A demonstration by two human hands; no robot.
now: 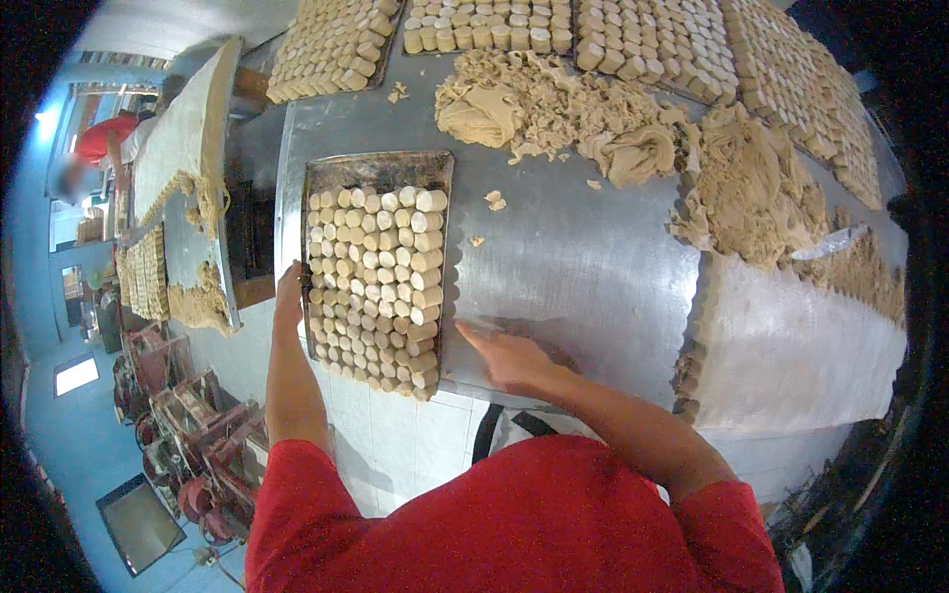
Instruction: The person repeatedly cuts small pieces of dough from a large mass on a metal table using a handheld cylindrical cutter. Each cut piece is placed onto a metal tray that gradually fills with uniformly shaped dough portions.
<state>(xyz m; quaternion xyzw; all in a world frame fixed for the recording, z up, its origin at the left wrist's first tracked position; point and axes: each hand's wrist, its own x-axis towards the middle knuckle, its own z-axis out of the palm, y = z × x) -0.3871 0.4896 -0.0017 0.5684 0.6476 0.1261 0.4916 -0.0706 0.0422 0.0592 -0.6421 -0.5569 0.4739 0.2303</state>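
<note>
A dark metal baking tray (378, 169) lies before me, its upper end bare and the rest covered in rows of short round dough pieces (385, 259). Its near end reaches past the front edge of the metal table (563, 282). At the tray's left side is my left hand (291, 285), touching the rim; its fingers are mostly hidden. My right hand (511, 357) is on the right, low over the metal surface, index finger stretched towards the tray's right edge, with nothing seen in it. Dough crumbs (494, 200) lie right of the tray.
Large heaps of dough (549, 111) and more loaded trays (489, 37) line the far side. At right lie another dough pile (749, 178), a clear scraper-like piece (823, 243) and a whitish cloth or sheet (786, 348). A person in red (104, 141) stands beyond a second table at left.
</note>
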